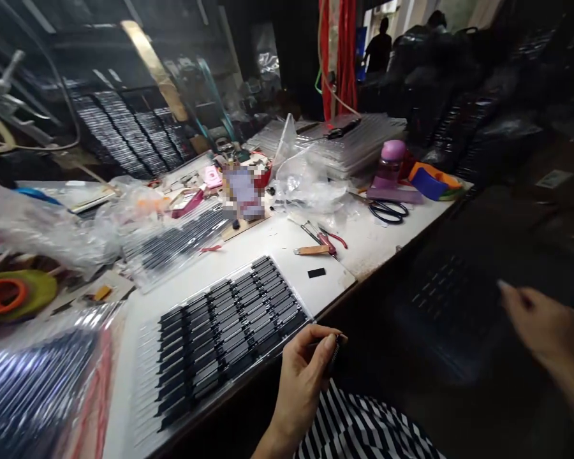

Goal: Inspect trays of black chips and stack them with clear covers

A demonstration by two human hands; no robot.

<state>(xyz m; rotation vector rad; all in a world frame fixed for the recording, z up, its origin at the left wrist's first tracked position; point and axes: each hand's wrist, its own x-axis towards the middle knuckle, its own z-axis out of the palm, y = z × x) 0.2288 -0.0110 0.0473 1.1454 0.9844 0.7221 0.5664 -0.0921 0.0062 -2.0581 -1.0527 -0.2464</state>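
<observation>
My left hand [303,376] is closed at the table's front edge, thumb and forefinger pinching a small dark part [335,352] with a row of fine teeth or pins. To its left lies a clear plastic tray [146,376] filled with rows of flat black-and-grey parts [229,325]. My right hand [540,319] is off to the right, beyond the table edge. Motion blurs its fingers, so what they hold, if anything, is unclear. Beside it, in shadow, is a dark tray [440,312] with rows of small pale marks.
On the white table [287,242] lie a small black piece [316,273], an orange-handled cutter [312,250], red-handled pliers [332,239] and black scissors [388,211]. Plastic-wrapped stacks [43,382] fill the left. A pink-capped bottle [392,156], tape rolls [433,182] and clear trays [344,143] stand behind.
</observation>
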